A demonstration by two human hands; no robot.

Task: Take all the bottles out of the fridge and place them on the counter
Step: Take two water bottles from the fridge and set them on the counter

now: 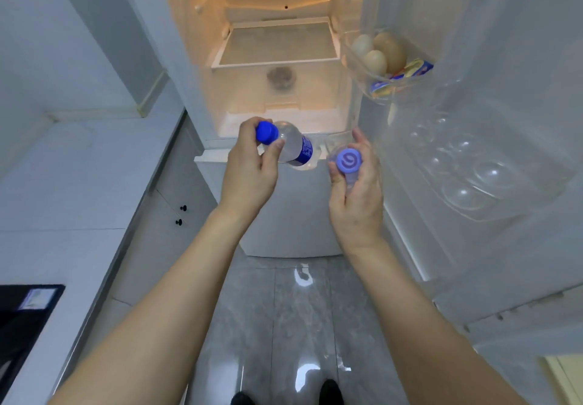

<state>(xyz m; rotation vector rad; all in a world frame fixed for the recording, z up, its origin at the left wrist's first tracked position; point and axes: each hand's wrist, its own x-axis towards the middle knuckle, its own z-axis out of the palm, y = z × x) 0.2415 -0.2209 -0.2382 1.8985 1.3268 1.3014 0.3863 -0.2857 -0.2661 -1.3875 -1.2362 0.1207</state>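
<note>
I stand before the open fridge point(274, 44). My left hand point(249, 171) grips the neck of a clear water bottle point(295, 147) with a dark blue cap and blue label; the bottle tilts away toward the fridge. My right hand point(356, 193) holds a second clear bottle point(347, 161) with a light purple cap that points up at the camera; most of its body is hidden by my fingers. Both bottles hang in the air in front of the fridge's lower edge. The white counter point(79, 177) runs along the left.
The fridge door point(473, 120) stands open on the right, with eggs point(378, 54) and a yellow-blue packet in its upper bin and a clear egg tray lower down. A dark bowl sits inside the crisper drawer. A black cooktop point(22, 319) lies in the counter's near left. Grey tiles cover the floor.
</note>
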